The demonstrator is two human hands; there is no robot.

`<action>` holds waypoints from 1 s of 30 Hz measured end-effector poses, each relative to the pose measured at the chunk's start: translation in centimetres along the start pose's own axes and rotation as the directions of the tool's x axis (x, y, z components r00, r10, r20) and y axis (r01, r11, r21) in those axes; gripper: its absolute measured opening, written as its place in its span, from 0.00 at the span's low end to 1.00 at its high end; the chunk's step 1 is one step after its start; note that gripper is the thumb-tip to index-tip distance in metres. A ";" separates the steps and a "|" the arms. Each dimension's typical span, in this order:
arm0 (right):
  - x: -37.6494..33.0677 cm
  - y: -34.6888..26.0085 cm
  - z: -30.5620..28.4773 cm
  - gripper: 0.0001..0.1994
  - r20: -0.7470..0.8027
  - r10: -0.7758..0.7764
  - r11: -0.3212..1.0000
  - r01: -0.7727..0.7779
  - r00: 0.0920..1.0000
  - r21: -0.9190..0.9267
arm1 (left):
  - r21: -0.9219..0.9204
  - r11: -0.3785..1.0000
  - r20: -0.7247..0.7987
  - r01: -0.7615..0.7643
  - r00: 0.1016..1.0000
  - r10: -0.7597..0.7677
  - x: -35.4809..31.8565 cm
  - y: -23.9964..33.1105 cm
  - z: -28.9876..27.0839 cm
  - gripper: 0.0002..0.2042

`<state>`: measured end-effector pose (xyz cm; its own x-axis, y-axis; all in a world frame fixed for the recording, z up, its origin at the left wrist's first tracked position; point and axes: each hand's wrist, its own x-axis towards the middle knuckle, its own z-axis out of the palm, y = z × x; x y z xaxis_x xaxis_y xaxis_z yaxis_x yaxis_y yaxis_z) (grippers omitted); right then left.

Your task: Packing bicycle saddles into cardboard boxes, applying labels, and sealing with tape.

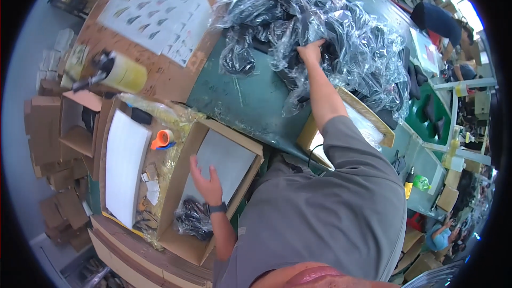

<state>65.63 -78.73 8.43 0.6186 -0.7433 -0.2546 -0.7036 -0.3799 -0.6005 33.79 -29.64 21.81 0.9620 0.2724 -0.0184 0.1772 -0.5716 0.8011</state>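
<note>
A large heap of dark parts in clear plastic bags [368, 42] lies on the green tabletop [224, 93]. My right hand [311, 52] reaches into that heap, its fingers closed on a plastic-bagged dark part [312, 24]; the fingertips are partly hidden by the film. Over an open cardboard box [165, 210] on my left hovers my left hand [207, 184], fingers apart and holding nothing, a dark band on its wrist. Inside the box are a white sheet [221, 154] and one bagged dark bundle [193, 218] at its near end.
An orange tape roll [162, 138] and a white foam sheet [127, 168] lie left of the box. Beyond them stand a stretch-film roll [125, 72] and a printed sheet [160, 13] on cardboard. Another open box [386, 133] sits under my right arm. Co-workers [440, 237] are at far right.
</note>
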 end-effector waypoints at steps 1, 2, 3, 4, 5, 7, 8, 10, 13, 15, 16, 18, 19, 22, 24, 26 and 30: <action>0.6 -0.1 -0.4 0.63 -0.022 0.051 0.999 -0.051 0.998 -0.010 | -0.067 0.997 0.080 -0.034 0.996 0.039 2.2 2.8 2.5 0.34; 1.3 1.7 -0.7 0.55 -0.045 0.004 0.994 0.001 0.999 0.113 | -0.182 0.983 0.164 -0.018 0.985 0.048 3.8 4.9 5.1 0.33; 2.1 2.7 -0.9 0.46 -0.083 -0.047 0.969 0.066 0.995 0.238 | -0.295 0.955 0.239 0.005 0.968 0.069 5.7 7.2 8.1 0.33; 1.3 4.9 -0.8 0.34 0.038 -0.140 0.799 0.090 0.989 0.595 | -0.430 0.899 0.311 0.086 0.949 0.058 7.2 9.6 10.9 0.35; -3.9 3.6 -2.2 0.30 0.236 -0.199 0.675 -0.041 0.951 0.737 | -0.544 0.820 0.349 0.177 0.937 0.030 7.7 11.2 12.8 0.37; -12.3 3.8 -5.7 0.34 0.517 -0.373 0.640 -0.190 0.771 0.745 | -0.688 0.670 0.422 0.280 0.905 0.055 8.7 12.7 16.6 0.42; -15.2 2.2 -10.1 0.34 0.743 -0.453 0.765 -0.213 0.493 0.608 | -0.777 0.496 0.485 0.389 0.871 0.076 8.8 13.7 17.6 0.43; -13.9 4.2 -10.9 0.30 0.565 -0.657 0.725 0.213 0.498 0.655 | -0.759 0.552 0.473 0.345 0.875 0.103 9.0 14.8 20.0 0.37; -4.2 6.5 -10.8 0.42 -0.336 -0.615 0.781 0.611 0.713 -0.132 | -0.755 0.277 0.515 0.594 0.799 -0.310 6.5 13.2 18.0 0.23; 0.9 7.1 -11.2 0.51 -0.211 -0.398 0.893 0.324 0.893 -0.313 | -0.783 0.116 0.571 0.611 0.781 -0.253 4.4 9.8 13.8 0.22; 3.2 7.9 -10.3 0.49 -0.174 -0.328 0.916 0.268 0.928 -0.297 | -0.810 0.105 0.507 0.577 0.779 -0.368 2.9 8.8 11.7 0.23; 3.0 7.1 -9.2 0.44 -0.108 -0.304 0.932 0.271 0.947 -0.242 | -0.869 -0.150 0.493 0.471 0.803 -0.335 0.6 6.7 7.1 0.24; 4.0 7.6 -8.9 0.43 -0.042 -0.231 0.944 0.213 0.972 -0.253 | -0.876 -0.260 0.472 0.407 0.834 -0.284 -1.1 4.0 4.6 0.26; 4.2 8.5 -10.3 0.33 0.358 -0.199 0.958 0.104 0.912 0.269 | -0.921 -0.228 0.374 0.316 0.882 -0.287 -5.5 -1.0 -2.8 0.27; -2.1 8.1 -10.4 0.33 0.060 -0.478 0.825 0.425 0.876 0.371 | -0.654 0.484 0.317 0.581 0.792 -0.523 -7.4 -7.6 -8.4 0.25; -13.4 4.0 -12.2 0.32 0.223 -0.555 0.807 0.453 0.801 0.380 | -0.192 0.869 0.067 0.456 0.889 -0.452 -8.7 -12.7 -11.8 0.21; -31.4 0.2 -8.4 0.39 0.748 -0.566 0.825 0.254 0.348 0.506 | 0.706 0.669 0.338 -0.234 0.941 -0.028 -4.7 -22.6 -16.3 0.13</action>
<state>43.09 -60.06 22.64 0.8744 0.3683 -0.3158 -0.2464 -0.2236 -0.9430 21.87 -5.37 13.49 0.9702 0.0105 -0.2419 0.0402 -0.9922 0.1182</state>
